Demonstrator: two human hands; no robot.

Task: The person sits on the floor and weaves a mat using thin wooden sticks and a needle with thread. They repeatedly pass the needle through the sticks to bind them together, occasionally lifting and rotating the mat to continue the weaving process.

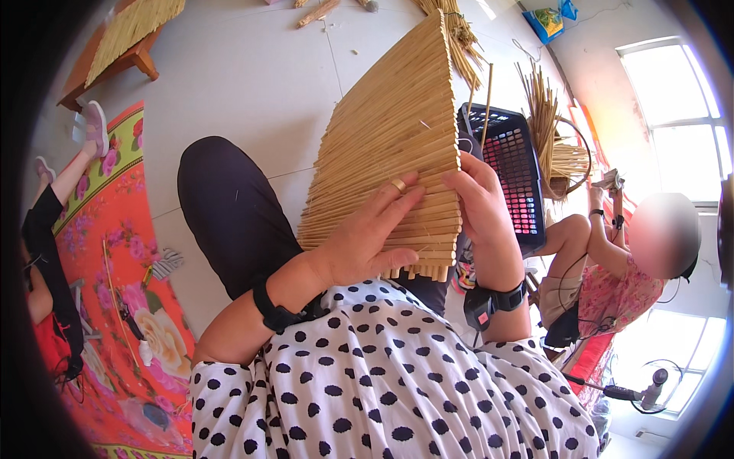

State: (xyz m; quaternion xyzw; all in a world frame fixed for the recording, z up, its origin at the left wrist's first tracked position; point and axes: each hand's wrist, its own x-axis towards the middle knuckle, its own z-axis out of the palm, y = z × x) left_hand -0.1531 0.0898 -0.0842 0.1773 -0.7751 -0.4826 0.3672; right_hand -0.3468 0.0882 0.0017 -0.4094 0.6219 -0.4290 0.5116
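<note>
A mat of straw-coloured reed stalks (382, 130) laid side by side slants across my lap, its far end rising away from me. My left hand (371, 229) lies flat on the near part of the mat, fingers stretched out, a ring on one of them. At the mat's right edge, my right hand (483, 195) grips it, with the thumb on top and the other fingers partly hidden beyond the edge. A thin pale thread (466, 143) shows by that edge. Uneven stalk ends stick out at the near corner.
A dark plastic basket (516, 176) stands right of the mat, with bundled stalks (541, 115) beyond it. More stalks (459, 42) lie on the floor (237, 84). Another mat (138, 30) rests on a wooden bench (141, 61). People sit at both sides; a floral cloth (130, 252) spreads left.
</note>
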